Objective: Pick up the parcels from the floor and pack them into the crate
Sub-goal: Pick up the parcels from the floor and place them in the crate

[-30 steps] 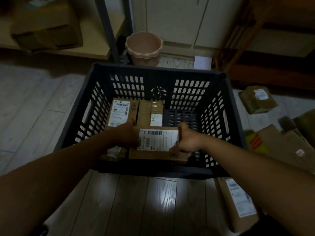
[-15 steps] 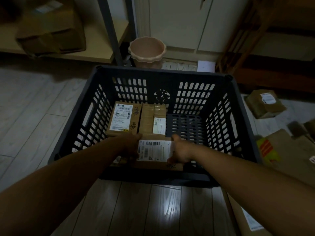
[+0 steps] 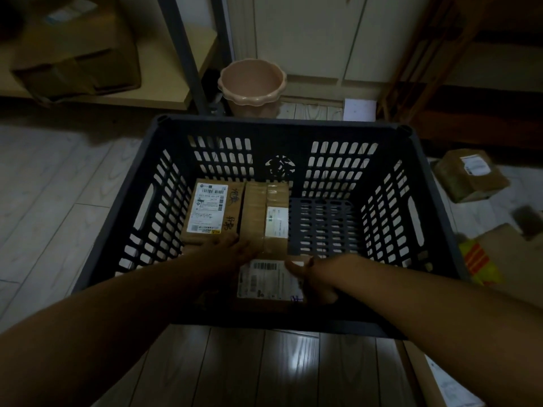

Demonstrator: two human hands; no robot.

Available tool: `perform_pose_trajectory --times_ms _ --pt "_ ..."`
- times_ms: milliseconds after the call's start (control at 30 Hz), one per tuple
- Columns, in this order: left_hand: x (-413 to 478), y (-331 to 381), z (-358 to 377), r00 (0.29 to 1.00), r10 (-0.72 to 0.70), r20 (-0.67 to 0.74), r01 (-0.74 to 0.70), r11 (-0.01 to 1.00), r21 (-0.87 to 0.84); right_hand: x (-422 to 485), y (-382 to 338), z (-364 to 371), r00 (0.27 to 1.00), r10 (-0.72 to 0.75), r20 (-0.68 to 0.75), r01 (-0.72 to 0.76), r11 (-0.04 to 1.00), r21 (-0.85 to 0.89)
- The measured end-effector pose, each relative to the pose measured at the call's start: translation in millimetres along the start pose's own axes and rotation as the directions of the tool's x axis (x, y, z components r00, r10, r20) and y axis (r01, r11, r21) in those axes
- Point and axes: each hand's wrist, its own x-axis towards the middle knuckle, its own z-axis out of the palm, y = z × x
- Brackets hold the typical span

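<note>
**Hands hold parcel in crate**

A dark slatted crate (image 3: 279, 126) holds two parcels (image 3: 210, 210) at back left. Nearer, a labelled parcel (image 3: 266, 282) is inside. The right hand (image 3: 318, 277) pinches its right end. The left hand (image 3: 232, 251) covers its left, fingers too dark to tell.

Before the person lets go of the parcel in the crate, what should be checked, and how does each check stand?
1. Grip of the right hand on the labelled parcel: ok, thumb on top.
2. Grip of the left hand: cannot tell, fingers too dark.
3. Parcel inside the crate walls: ok.
4. Parcel seated flat: cannot tell, near wall hides its base.
5. Room for more: ok, bare crate bottom at right rear.
6. Floor cleared: not ok, a small parcel lies right of the crate.
</note>
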Motion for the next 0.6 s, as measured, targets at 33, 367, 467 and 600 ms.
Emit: perform_pose_trajectory --times_ms 33,367,467,600 --pt "3 0 3 1.0 -0.001 0.006 0.001 1.0 0.0 4 0 1 1.0 -0.017 0.003 0.017 0.999 -0.029" --pt "-41 -14 -35 0.989 -0.115 0.098 0.14 0.939 -0.313 -50 14 -26 0.977 -0.097 -0.192 0.145 0.956 0.254" --pt "-93 -21 -72 0.965 -0.221 0.144 0.264 0.819 -0.509 -119 19 -48 0.967 -0.086 -0.239 0.171 0.916 0.363" --pt "-181 -19 -137 0.948 -0.258 0.187 0.319 0.78 -0.539 -239 29 -82 0.969 -0.052 -0.241 0.149 0.902 0.405"
